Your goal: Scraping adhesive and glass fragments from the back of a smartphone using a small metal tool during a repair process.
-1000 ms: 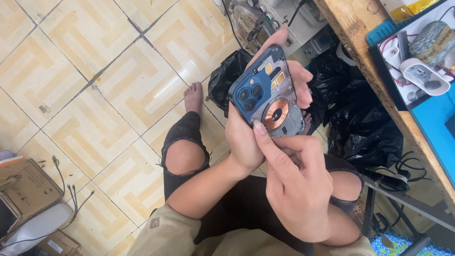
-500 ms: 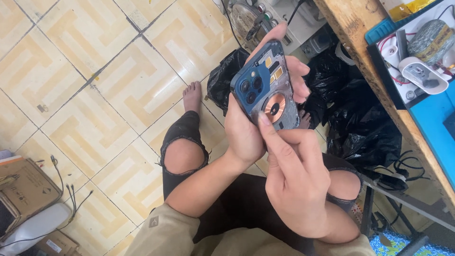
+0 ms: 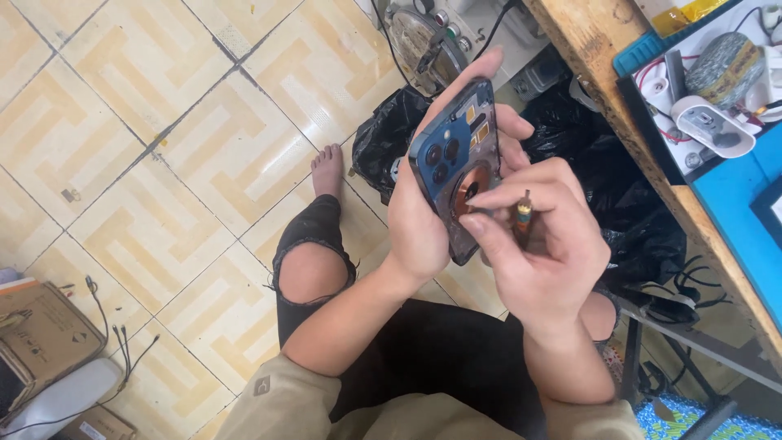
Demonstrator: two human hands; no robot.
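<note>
My left hand (image 3: 423, 212) holds a blue phone back housing (image 3: 456, 159) upright, inner side facing me, with a camera block at its top and a copper coil ring (image 3: 472, 186) in its middle. My right hand (image 3: 542, 253) grips a small screwdriver (image 3: 521, 218) with a yellow and red band. Its index finger lies across the housing just below the coil. My knees in torn black trousers (image 3: 314, 244) are below the hands.
A wooden workbench edge (image 3: 627, 122) runs along the right, carrying a blue mat (image 3: 745, 212) and a tray of tools and small parts (image 3: 709, 81). Black plastic bags (image 3: 627, 204) lie under it. A cardboard box (image 3: 45, 334) and cables sit at the lower left on the tiled floor.
The housing has turned more edge-on and risen slightly. My right hand has rotated so that the screwdriver shows, and its finger has slid across the housing below the coil.
</note>
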